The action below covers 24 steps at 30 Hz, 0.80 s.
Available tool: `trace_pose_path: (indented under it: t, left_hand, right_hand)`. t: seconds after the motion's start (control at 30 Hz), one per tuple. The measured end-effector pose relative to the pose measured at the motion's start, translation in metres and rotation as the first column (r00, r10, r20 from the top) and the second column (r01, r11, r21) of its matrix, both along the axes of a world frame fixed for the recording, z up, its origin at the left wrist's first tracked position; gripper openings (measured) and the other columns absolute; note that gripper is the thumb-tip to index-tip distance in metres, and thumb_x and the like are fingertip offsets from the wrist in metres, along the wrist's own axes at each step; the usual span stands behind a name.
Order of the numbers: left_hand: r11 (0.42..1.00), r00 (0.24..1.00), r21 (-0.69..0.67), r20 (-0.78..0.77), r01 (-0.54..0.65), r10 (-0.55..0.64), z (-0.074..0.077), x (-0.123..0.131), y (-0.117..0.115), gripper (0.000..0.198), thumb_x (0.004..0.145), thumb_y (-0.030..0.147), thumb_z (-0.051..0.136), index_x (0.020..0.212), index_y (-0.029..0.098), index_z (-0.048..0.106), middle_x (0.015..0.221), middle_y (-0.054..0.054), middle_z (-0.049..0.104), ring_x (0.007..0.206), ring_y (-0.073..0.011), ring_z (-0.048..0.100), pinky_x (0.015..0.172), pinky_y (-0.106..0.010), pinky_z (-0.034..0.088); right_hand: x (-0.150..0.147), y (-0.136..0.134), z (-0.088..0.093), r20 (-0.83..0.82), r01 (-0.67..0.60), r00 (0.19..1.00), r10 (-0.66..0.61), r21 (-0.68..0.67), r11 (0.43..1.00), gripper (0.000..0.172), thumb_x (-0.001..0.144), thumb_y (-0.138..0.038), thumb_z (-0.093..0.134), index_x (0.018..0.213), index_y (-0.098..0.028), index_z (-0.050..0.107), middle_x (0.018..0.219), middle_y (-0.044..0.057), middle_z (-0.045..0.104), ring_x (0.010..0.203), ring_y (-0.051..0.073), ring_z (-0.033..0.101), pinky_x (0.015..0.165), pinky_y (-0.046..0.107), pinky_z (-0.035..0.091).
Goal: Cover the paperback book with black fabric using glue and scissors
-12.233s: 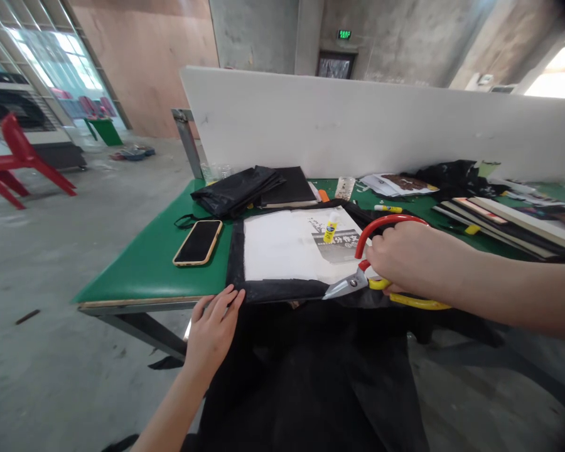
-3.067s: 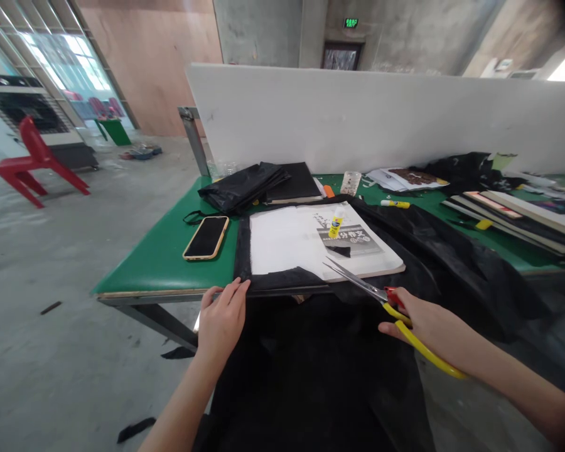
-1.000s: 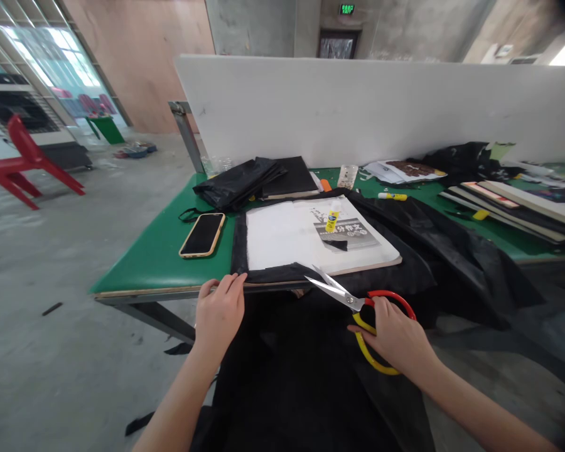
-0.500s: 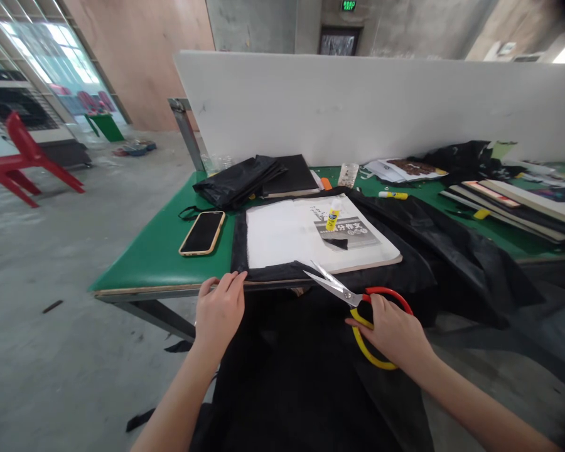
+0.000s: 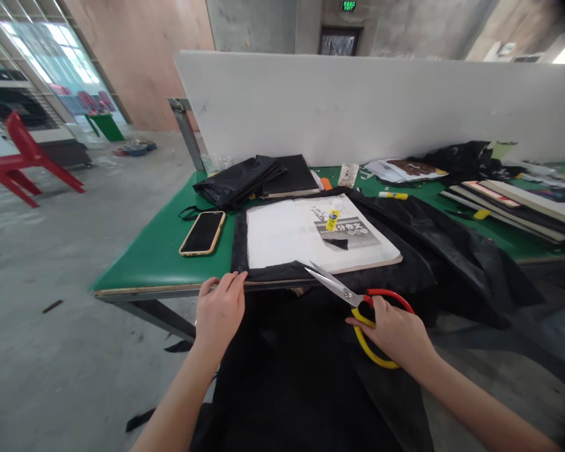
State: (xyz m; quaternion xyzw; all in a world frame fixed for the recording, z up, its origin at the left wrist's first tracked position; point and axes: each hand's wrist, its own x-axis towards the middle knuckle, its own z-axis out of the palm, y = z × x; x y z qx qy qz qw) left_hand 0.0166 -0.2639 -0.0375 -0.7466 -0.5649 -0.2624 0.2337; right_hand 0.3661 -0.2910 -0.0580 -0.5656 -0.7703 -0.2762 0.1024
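Observation:
My right hand (image 5: 398, 329) grips a pair of scissors (image 5: 348, 295) by its red and yellow handles. The blades stand slightly apart and point left, at the black sheet (image 5: 282, 272) along the table's front edge. My left hand (image 5: 221, 311) pinches that sheet's near left corner at the table edge; its thumb is partly hidden. On the sheet lies a white book (image 5: 282, 232) with a grey printed panel. A yellow glue stick (image 5: 332, 220) and a small black scrap (image 5: 336, 243) rest on the book. The sheet spreads right and hangs off the table.
A phone (image 5: 202, 233) lies left of the book on the green table (image 5: 145, 251). Behind are a folded black sheet (image 5: 240, 181) and a black book (image 5: 292, 174). A stack of books (image 5: 522, 207) and another glue stick (image 5: 393, 195) lie right. A white board (image 5: 358, 107) stands behind.
The scissor blades have drawn slightly closer together, and the scissors have shifted a touch to the right. My left hand stays in the same place.

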Motion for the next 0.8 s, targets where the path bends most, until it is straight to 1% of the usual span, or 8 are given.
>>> trace_pose_path:
  t: [0.13,0.33,0.43,0.57,0.63,0.67,0.73,0.8]
  left_hand:
    - [1.0,1.0,-0.002,0.003,0.003,-0.003,0.0,0.0,0.0,0.026,0.085,0.013,0.049,0.108,0.015,0.063,0.095,-0.006,0.068,0.079,-0.0188,0.062,0.085,-0.037,0.041]
    - [1.0,1.0,-0.01,0.0,0.007,-0.007,0.001,0.0,0.001,0.026,0.085,0.013,0.049,0.108,0.015,0.063,0.094,-0.006,0.068,0.08,-0.0193,0.062,0.085,-0.037,0.042]
    - [1.0,1.0,-0.014,0.001,0.001,-0.001,0.001,0.0,0.0,0.026,0.086,0.013,0.049,0.107,0.015,0.063,0.094,-0.006,0.068,0.079,-0.0195,0.062,0.085,-0.037,0.042]
    - [1.0,1.0,-0.017,0.001,-0.006,0.006,0.001,0.0,0.0,0.027,0.086,0.014,0.048,0.108,0.016,0.063,0.095,-0.006,0.068,0.079,-0.0195,0.062,0.085,-0.037,0.042]
    - [1.0,1.0,-0.02,0.006,-0.008,0.008,0.001,0.0,0.001,0.026,0.086,0.014,0.048,0.108,0.016,0.063,0.095,-0.006,0.068,0.079,-0.0194,0.062,0.085,-0.037,0.042]
    - [1.0,1.0,-0.021,0.008,-0.009,0.009,0.001,0.001,0.001,0.026,0.086,0.014,0.048,0.108,0.016,0.063,0.095,-0.006,0.068,0.08,-0.0194,0.062,0.084,-0.037,0.042]
    - [1.0,1.0,-0.023,0.012,-0.007,0.007,0.001,0.001,0.001,0.026,0.086,0.014,0.048,0.108,0.016,0.063,0.096,-0.006,0.068,0.08,-0.0195,0.062,0.084,-0.037,0.042]
    - [1.0,1.0,-0.02,0.016,-0.002,0.002,0.001,0.001,0.002,0.027,0.087,0.014,0.047,0.108,0.016,0.063,0.096,-0.007,0.068,0.081,-0.0197,0.062,0.084,-0.037,0.041]
  right_hand:
    - [0.001,0.0,0.004,0.029,-0.021,0.999,0.02,0.041,0.999,0.063,0.08,-0.07,0.041,0.079,-0.009,0.056,0.047,0.0,0.048,0.041,0.013,0.05,0.044,0.024,0.02]
    - [0.007,0.001,0.012,0.063,-0.05,0.997,0.045,0.078,0.996,0.06,0.079,-0.069,0.044,0.076,-0.011,0.058,0.046,0.001,0.05,0.04,0.013,0.049,0.045,0.024,0.016]
    - [0.009,0.001,0.019,0.077,-0.049,0.996,0.046,0.03,0.998,0.053,0.081,-0.063,0.045,0.075,-0.012,0.059,0.049,0.003,0.054,0.042,0.014,0.051,0.045,0.024,0.016]
    - [0.01,0.002,0.028,0.067,0.059,0.996,-0.052,-0.103,0.993,0.05,0.082,-0.062,0.043,0.078,-0.015,0.059,0.049,0.004,0.056,0.044,0.018,0.054,0.046,0.025,0.017]
    - [0.012,0.003,0.031,0.019,0.106,0.994,-0.104,-0.166,0.98,0.049,0.082,-0.063,0.042,0.078,-0.017,0.058,0.049,0.003,0.056,0.045,0.02,0.055,0.046,0.026,0.02]
    - [0.013,0.004,0.032,-0.029,0.11,0.993,-0.118,-0.203,0.973,0.048,0.083,-0.063,0.041,0.079,-0.017,0.057,0.049,0.003,0.056,0.046,0.021,0.056,0.046,0.026,0.023]
    - [0.015,0.006,0.035,-0.178,0.074,0.976,-0.128,-0.282,0.957,0.045,0.084,-0.061,0.041,0.079,-0.019,0.055,0.053,0.003,0.058,0.051,0.021,0.058,0.048,0.027,0.029]
    - [0.017,0.006,0.037,-0.359,0.006,0.924,-0.136,-0.34,0.94,0.041,0.085,-0.059,0.043,0.081,-0.019,0.053,0.06,0.003,0.061,0.055,0.021,0.059,0.05,0.027,0.035]
